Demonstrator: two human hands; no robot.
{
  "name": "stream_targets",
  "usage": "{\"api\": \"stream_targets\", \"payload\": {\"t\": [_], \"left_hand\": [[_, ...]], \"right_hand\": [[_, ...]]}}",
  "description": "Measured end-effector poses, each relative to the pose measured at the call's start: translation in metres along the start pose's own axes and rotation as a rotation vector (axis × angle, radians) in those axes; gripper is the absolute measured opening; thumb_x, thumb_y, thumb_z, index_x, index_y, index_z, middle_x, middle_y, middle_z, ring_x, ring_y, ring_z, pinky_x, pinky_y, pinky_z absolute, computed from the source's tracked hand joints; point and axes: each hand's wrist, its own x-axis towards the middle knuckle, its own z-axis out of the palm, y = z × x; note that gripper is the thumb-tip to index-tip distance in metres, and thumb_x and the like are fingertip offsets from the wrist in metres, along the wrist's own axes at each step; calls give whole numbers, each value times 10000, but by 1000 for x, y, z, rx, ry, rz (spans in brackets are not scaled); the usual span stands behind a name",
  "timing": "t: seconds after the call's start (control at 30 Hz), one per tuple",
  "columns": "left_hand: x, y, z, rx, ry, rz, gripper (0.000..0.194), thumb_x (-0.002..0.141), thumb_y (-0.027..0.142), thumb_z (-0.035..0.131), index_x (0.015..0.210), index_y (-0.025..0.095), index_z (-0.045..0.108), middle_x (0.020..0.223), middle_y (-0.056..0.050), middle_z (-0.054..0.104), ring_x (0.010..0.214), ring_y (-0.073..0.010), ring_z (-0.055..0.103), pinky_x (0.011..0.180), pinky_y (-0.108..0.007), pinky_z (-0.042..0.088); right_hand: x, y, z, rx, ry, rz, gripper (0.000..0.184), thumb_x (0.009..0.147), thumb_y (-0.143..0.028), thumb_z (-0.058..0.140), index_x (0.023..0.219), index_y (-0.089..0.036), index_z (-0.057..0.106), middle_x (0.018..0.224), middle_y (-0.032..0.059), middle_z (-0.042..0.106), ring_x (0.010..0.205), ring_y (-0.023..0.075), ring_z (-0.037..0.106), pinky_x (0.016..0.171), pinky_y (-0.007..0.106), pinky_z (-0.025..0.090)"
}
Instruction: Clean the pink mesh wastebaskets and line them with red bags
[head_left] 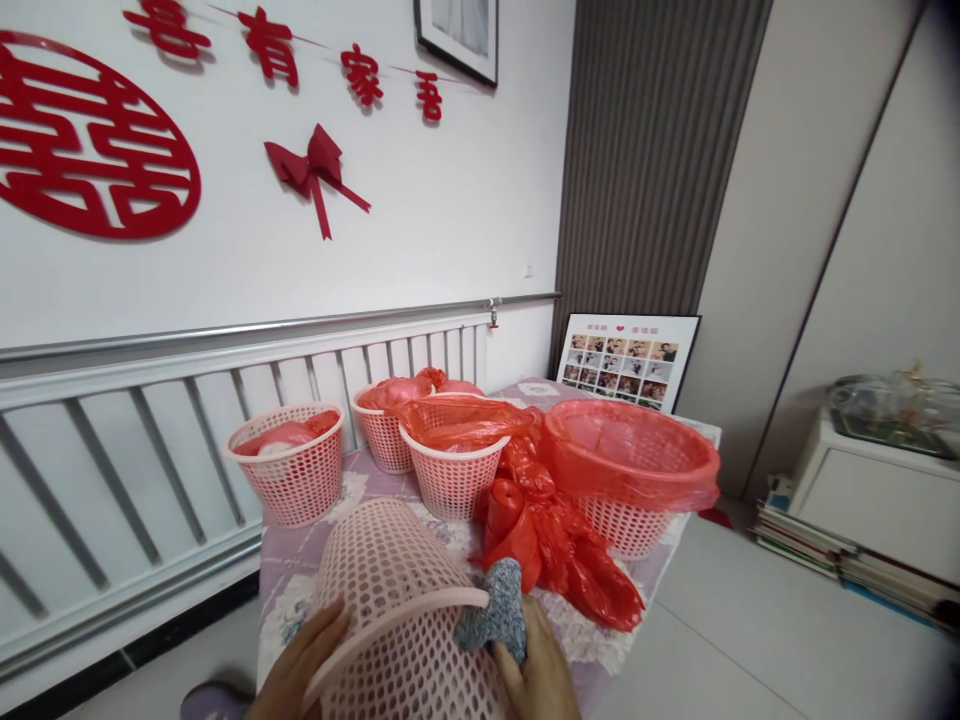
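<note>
A pink plastic mesh basket (375, 555) lies tipped on its side at the near edge of the table, its rim facing me. My left hand (304, 660) is at the left of the rim, fingers on the outer wall and thumb side hidden. With my right hand (536, 660) I grip a grey speckled cloth (495, 610), which is pressed over the right part of the rim. Just beyond the cloth stands a roll of red plastic bags (510, 515), with loose crumpled red plastic (577, 550) trailing to its right.
Behind are a large basket lined with a red bag (630, 460), a middle basket (457, 475), a rear basket (382, 430) and a left basket (292, 470), all containing red plastic. A white radiator (150, 440) runs along the wall. A photo board (630, 355) leans behind the flowered tablecloth (292, 570).
</note>
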Motion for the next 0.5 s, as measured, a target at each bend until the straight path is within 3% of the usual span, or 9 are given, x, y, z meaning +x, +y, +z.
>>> {"api": "stream_targets", "payload": {"t": [0.1, 0.2, 0.37, 0.5], "left_hand": [[-2, 0, 5, 23, 64, -23, 476, 865, 208, 504, 1317, 345, 558, 1355, -9, 604, 1237, -196, 574, 1041, -320, 476], [-2, 3, 14, 29, 99, 12, 479, 867, 164, 469, 1310, 321, 565, 1328, -21, 625, 1239, -179, 572, 1035, -299, 478], [8, 14, 19, 100, 7, 123, 518, 833, 105, 459, 1326, 230, 557, 1351, -79, 603, 1262, -171, 549, 1031, -266, 467], [26, 30, 11, 55, 20, 75, 513, 797, 151, 530, 1292, 269, 593, 1318, -63, 630, 1200, -206, 603, 1007, -309, 505]], "right_hand": [[10, -2, -3, 3, -4, -38, 338, 815, -127, 536, 1140, -219, 547, 1055, 78, 659, 969, 236, 649, 819, 375, 565], [37, -16, -16, -31, -9, -151, 365, 788, -99, 548, 1138, -204, 550, 1062, 87, 650, 978, 247, 625, 835, 405, 545], [82, -70, -33, -121, -161, -438, 344, 791, -126, 635, 1120, -210, 583, 1116, 79, 646, 1039, 252, 569, 904, 423, 464], [86, -116, -10, -157, -166, -622, 93, 894, -257, 616, 984, -241, 604, 1020, 11, 693, 958, 208, 580, 889, 389, 413]]}}
